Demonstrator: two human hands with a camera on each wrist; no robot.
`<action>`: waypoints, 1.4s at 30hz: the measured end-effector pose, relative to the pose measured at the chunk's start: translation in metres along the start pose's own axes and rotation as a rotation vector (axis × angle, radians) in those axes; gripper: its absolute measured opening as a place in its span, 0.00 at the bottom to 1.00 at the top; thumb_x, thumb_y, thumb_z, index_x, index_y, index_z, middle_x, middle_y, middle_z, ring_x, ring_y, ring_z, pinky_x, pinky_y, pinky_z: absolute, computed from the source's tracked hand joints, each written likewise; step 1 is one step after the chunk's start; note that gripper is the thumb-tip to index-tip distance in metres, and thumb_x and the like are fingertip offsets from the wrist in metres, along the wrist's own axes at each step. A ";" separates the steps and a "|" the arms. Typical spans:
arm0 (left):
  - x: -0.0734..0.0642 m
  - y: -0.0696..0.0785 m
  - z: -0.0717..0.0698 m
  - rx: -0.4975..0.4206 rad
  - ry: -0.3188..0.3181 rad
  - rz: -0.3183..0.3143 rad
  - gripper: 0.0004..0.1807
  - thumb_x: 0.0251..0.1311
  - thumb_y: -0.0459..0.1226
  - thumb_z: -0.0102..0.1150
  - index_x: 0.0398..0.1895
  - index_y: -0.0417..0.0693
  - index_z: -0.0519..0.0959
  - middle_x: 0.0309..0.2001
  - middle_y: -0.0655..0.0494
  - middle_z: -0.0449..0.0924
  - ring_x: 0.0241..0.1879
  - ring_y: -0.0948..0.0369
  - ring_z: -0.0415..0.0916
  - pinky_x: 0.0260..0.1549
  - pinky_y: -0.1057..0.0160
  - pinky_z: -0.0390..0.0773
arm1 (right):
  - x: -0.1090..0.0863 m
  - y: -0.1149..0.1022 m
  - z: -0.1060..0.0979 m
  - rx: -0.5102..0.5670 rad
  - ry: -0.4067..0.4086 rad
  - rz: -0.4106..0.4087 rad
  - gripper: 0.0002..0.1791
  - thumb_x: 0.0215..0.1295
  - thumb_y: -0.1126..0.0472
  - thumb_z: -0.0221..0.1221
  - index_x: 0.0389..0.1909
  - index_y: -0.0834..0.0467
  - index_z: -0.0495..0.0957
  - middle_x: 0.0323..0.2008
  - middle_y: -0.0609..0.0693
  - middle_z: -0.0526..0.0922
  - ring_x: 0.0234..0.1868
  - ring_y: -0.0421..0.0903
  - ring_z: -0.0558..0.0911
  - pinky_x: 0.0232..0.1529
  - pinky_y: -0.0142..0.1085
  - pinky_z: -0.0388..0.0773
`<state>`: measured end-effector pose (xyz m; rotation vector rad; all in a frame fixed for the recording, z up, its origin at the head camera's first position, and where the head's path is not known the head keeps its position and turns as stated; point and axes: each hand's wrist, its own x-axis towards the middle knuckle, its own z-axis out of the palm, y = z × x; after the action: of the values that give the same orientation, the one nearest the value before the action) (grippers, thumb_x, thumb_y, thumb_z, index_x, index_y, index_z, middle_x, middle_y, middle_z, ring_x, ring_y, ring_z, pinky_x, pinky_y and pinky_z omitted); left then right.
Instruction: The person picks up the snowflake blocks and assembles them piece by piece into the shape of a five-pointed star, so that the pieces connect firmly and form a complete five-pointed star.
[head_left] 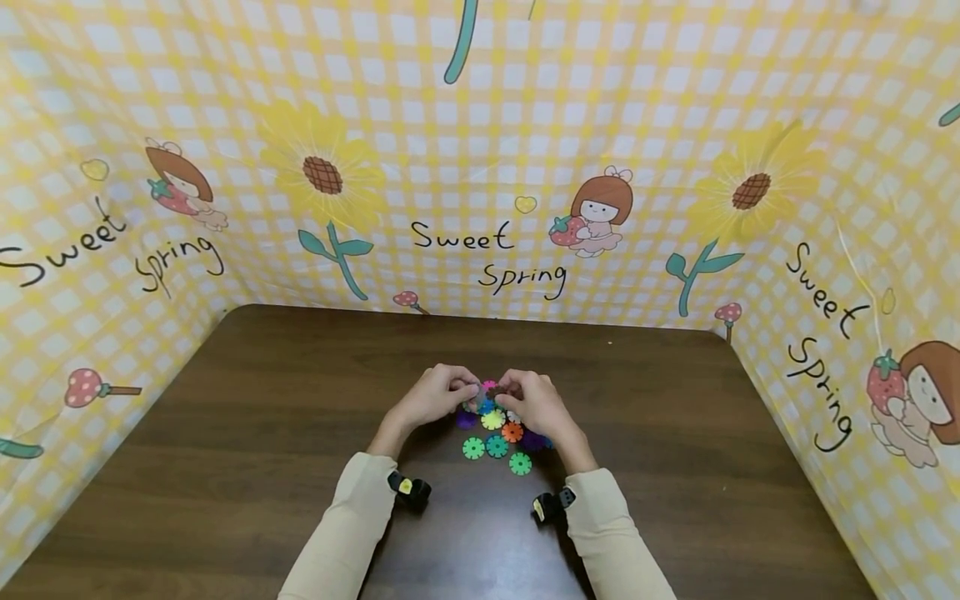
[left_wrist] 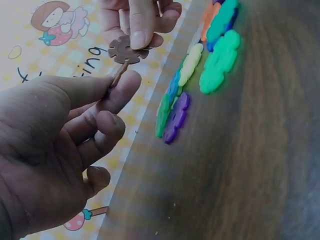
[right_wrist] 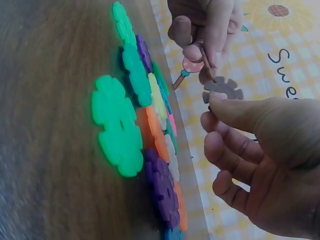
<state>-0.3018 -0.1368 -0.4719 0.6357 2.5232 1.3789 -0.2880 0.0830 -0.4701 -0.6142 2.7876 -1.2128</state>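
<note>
Between thumb and forefinger, my left hand (left_wrist: 65, 120) pinches a brown notched disc (left_wrist: 119, 74), seen edge-on in the left wrist view. My right hand (right_wrist: 265, 150) pinches another brown notched disc (right_wrist: 223, 89), its flat face showing in the right wrist view. The two discs meet at their rims, set roughly crosswise; whether their slots interlock I cannot tell. Both hands are raised just above a loose group of coloured notched discs, among them a yellow disc (head_left: 492, 419), an orange disc (head_left: 512, 432) and a green disc (head_left: 521, 463).
The discs lie on a dark wooden table (head_left: 262, 467), some overlapping. A purple disc (right_wrist: 162, 187) lies by the right hand's side, another purple disc (left_wrist: 177, 117) by the left's. A yellow checked cloth (head_left: 465, 167) walls the table at the back and both sides.
</note>
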 end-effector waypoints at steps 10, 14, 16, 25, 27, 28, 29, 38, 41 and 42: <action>0.001 0.001 0.000 -0.141 -0.004 0.008 0.10 0.73 0.37 0.55 0.45 0.42 0.83 0.30 0.48 0.86 0.20 0.53 0.70 0.19 0.66 0.70 | -0.001 -0.004 -0.003 0.001 0.074 -0.023 0.04 0.66 0.59 0.66 0.32 0.49 0.82 0.28 0.40 0.83 0.28 0.40 0.78 0.28 0.35 0.75; 0.001 0.002 0.001 -0.164 0.007 0.002 0.09 0.73 0.37 0.55 0.45 0.42 0.82 0.30 0.48 0.86 0.21 0.53 0.70 0.19 0.67 0.69 | 0.000 -0.004 -0.003 -0.004 0.097 -0.074 0.05 0.65 0.61 0.66 0.30 0.50 0.83 0.28 0.40 0.83 0.27 0.39 0.77 0.28 0.34 0.74; 0.001 0.002 0.002 -0.171 0.013 0.003 0.09 0.73 0.37 0.55 0.45 0.41 0.82 0.29 0.50 0.86 0.21 0.53 0.71 0.20 0.67 0.69 | 0.000 -0.003 -0.004 -0.006 0.113 -0.111 0.05 0.65 0.62 0.67 0.30 0.51 0.83 0.29 0.41 0.84 0.27 0.38 0.78 0.28 0.34 0.75; 0.001 0.005 0.004 -0.240 -0.005 0.009 0.08 0.72 0.35 0.56 0.43 0.40 0.82 0.29 0.50 0.86 0.31 0.40 0.81 0.22 0.62 0.72 | 0.002 0.003 -0.009 0.024 0.073 -0.202 0.04 0.63 0.64 0.68 0.28 0.57 0.84 0.30 0.43 0.86 0.28 0.37 0.80 0.31 0.33 0.78; 0.002 0.005 0.006 -0.259 -0.017 0.015 0.08 0.72 0.35 0.56 0.43 0.39 0.82 0.29 0.49 0.86 0.30 0.39 0.80 0.22 0.63 0.72 | 0.001 0.004 -0.010 0.052 0.061 -0.191 0.04 0.63 0.65 0.67 0.29 0.57 0.85 0.30 0.44 0.86 0.29 0.37 0.82 0.31 0.32 0.80; 0.002 0.005 0.007 -0.270 -0.021 0.017 0.08 0.72 0.35 0.56 0.43 0.38 0.81 0.29 0.49 0.86 0.30 0.38 0.79 0.21 0.63 0.71 | 0.001 0.005 -0.010 0.061 0.057 -0.185 0.04 0.63 0.65 0.67 0.29 0.58 0.85 0.30 0.44 0.86 0.29 0.38 0.82 0.31 0.32 0.80; 0.002 0.005 0.007 -0.280 -0.023 0.017 0.09 0.72 0.35 0.56 0.43 0.37 0.81 0.30 0.48 0.86 0.29 0.37 0.78 0.21 0.63 0.71 | 0.001 0.005 -0.011 0.071 0.053 -0.182 0.04 0.63 0.65 0.67 0.29 0.58 0.85 0.30 0.44 0.86 0.30 0.38 0.82 0.31 0.32 0.80; 0.001 0.011 0.001 -0.255 -0.027 0.001 0.09 0.72 0.34 0.56 0.45 0.34 0.81 0.31 0.40 0.86 0.26 0.34 0.71 0.20 0.63 0.69 | 0.005 0.007 -0.004 0.096 0.052 -0.161 0.02 0.64 0.64 0.67 0.32 0.55 0.86 0.31 0.45 0.87 0.30 0.41 0.83 0.32 0.31 0.80; 0.000 0.011 -0.001 -0.221 -0.034 -0.010 0.10 0.73 0.34 0.55 0.46 0.35 0.80 0.32 0.42 0.86 0.27 0.38 0.73 0.22 0.62 0.71 | 0.005 0.010 0.001 0.055 0.019 -0.138 0.01 0.65 0.62 0.67 0.35 0.55 0.86 0.30 0.44 0.86 0.28 0.39 0.80 0.31 0.31 0.78; -0.001 0.011 -0.001 -0.215 -0.035 -0.012 0.10 0.72 0.35 0.56 0.45 0.36 0.80 0.32 0.43 0.86 0.26 0.40 0.73 0.22 0.62 0.71 | 0.005 0.011 0.002 0.031 0.003 -0.123 0.01 0.65 0.62 0.67 0.35 0.55 0.86 0.29 0.43 0.85 0.27 0.38 0.79 0.30 0.31 0.78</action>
<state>-0.2986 -0.1327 -0.4619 0.5965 2.3047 1.5917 -0.2954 0.0863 -0.4788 -0.7931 2.7638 -1.2761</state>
